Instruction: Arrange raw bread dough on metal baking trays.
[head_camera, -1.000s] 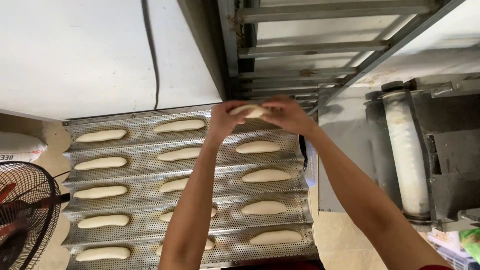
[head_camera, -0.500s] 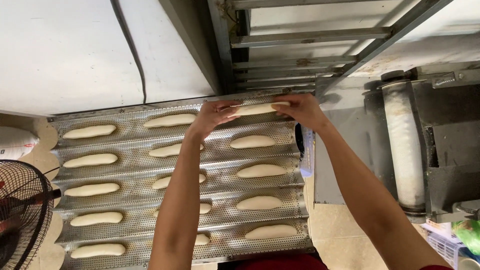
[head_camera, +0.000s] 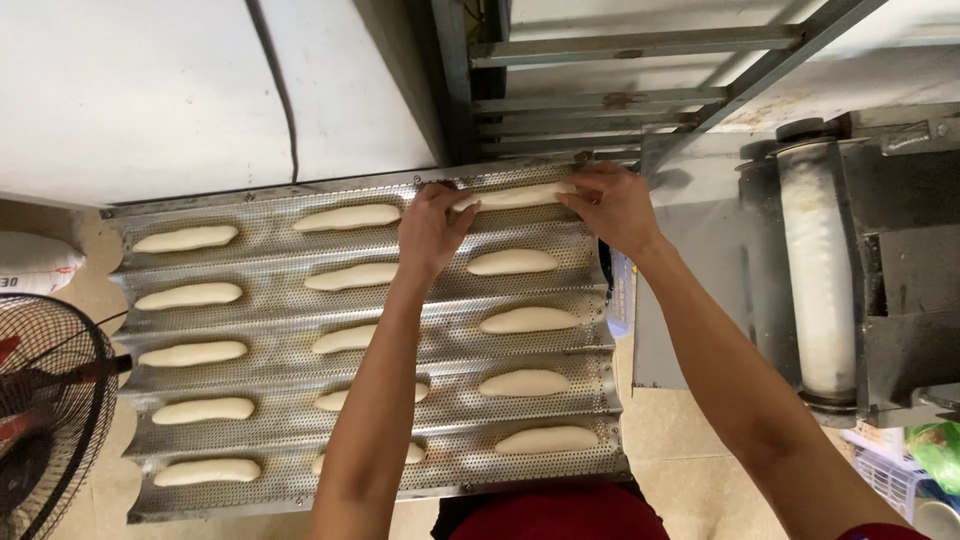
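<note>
A perforated metal baguette tray (head_camera: 280, 305) with several grooved channels lies in front of me, holding rows of pale dough pieces. Both my hands rest on one long dough piece (head_camera: 515, 195) in the far right corner of the tray. My left hand (head_camera: 432, 228) pinches its left end and my right hand (head_camera: 612, 205) holds its right end. The dough lies stretched in the top channel. Other dough pieces (head_camera: 512, 262) sit in the channels below, apart from my hands.
A dough moulding machine with a white roller (head_camera: 815, 270) stands at the right. A metal rack (head_camera: 600, 90) rises behind the tray. A black fan (head_camera: 45, 420) is at the lower left and a white sack (head_camera: 35, 265) at the left edge.
My hands have lowered the dough piece from above the tray into the top channel and drawn apart along it, stretching it longer.
</note>
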